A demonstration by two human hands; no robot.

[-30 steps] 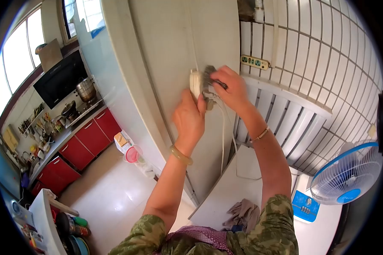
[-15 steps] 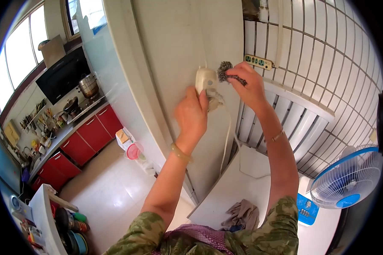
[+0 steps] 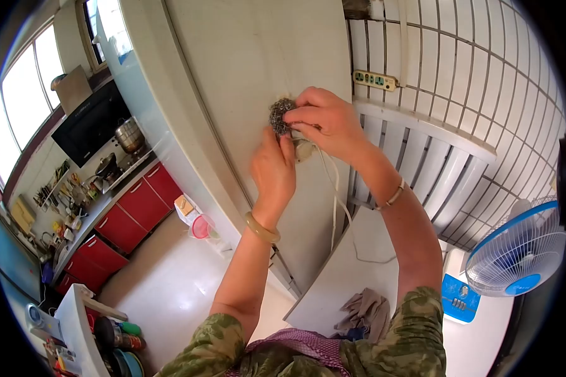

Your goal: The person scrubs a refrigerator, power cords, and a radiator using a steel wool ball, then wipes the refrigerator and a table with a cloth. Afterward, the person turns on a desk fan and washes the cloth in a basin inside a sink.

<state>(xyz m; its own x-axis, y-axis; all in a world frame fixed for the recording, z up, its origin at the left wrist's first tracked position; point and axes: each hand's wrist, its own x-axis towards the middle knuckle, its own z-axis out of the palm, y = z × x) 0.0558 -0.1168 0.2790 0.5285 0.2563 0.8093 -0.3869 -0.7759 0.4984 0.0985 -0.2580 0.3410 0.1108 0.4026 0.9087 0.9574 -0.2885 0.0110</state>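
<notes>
In the head view, my right hand (image 3: 330, 125) pinches a dark steel wool scrubber (image 3: 280, 117), which is pressed on the front of a small off-white socket box. My left hand (image 3: 273, 169) grips that box from the left and below, its fingertips close under the scrubber. Hands and scrubber hide most of the box. Just below my right fingers, a yellowish plug or socket part (image 3: 305, 151) shows against the beige panel (image 3: 233, 56). A white cord (image 3: 334, 207) hangs from there towards the white tabletop.
On the tiled wall to the right is a green-holed power strip (image 3: 375, 80) above a white slatted rack (image 3: 421, 135). A crumpled brown cloth (image 3: 366, 311) lies on the white tabletop (image 3: 352, 261). A blue fan (image 3: 516, 251) stands at right. Red kitchen cabinets (image 3: 126, 210) are at left.
My right hand has moved left and brought the scrubber from beside the socket box onto its front. My left hand stays at the box. The view has shifted slightly.
</notes>
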